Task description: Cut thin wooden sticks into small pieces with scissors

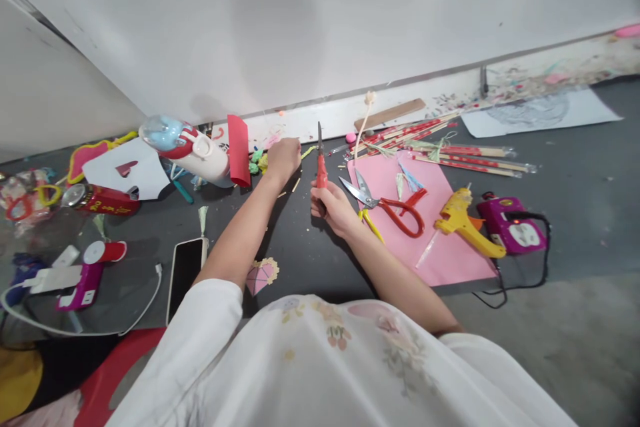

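Observation:
My left hand (284, 161) is closed near the back of the table. A thin yellow-green strip (309, 152) sticks out from its fingertips toward the right. In my right hand (334, 208) is a red-handled cutting tool (321, 170), its narrow dark blade pointing away from me. Whether it is a knife or scissors seen edge-on I cannot make out. Beside the left hand lie crumpled green and yellow pieces (259, 161). Just right of the right hand, open scissors (369, 200) with red handles rest on a pink sheet (463, 267). A yellow-handled tool (373, 225) lies partly behind my wrist.
On the right are a yellow glue gun (463, 223), a purple power socket (517, 230) and bundled sticks (475, 159). A bottle (193, 153), red card (239, 150), phone (185, 273) and red can (107, 200) stand or lie left. A pale wall (350, 20) rises behind.

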`<state>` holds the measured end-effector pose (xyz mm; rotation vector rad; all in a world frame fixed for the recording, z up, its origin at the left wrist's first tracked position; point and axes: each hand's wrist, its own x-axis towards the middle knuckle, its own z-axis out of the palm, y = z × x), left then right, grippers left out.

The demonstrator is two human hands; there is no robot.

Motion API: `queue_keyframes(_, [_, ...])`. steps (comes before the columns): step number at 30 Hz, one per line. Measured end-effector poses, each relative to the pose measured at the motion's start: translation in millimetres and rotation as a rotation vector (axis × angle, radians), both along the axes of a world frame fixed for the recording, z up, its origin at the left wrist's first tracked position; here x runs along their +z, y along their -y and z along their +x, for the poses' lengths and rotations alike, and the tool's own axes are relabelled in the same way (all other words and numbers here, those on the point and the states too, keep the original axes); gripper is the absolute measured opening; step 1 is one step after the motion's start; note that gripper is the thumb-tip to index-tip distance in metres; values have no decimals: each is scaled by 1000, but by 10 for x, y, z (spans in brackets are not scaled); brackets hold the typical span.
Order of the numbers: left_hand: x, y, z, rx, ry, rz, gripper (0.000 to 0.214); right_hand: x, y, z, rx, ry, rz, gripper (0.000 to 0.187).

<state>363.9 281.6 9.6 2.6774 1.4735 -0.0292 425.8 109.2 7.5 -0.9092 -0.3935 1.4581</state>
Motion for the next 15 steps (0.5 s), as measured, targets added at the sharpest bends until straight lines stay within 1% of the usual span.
queue_keyframes(9, [45, -15, 112, 13, -85, -20, 36, -17, -6, -1, -17, 10, 23, 22])
queue_keyframes(15, [3, -75, 155, 42, -93, -3, 38, -32, -13, 4, -25, 7, 8, 23])
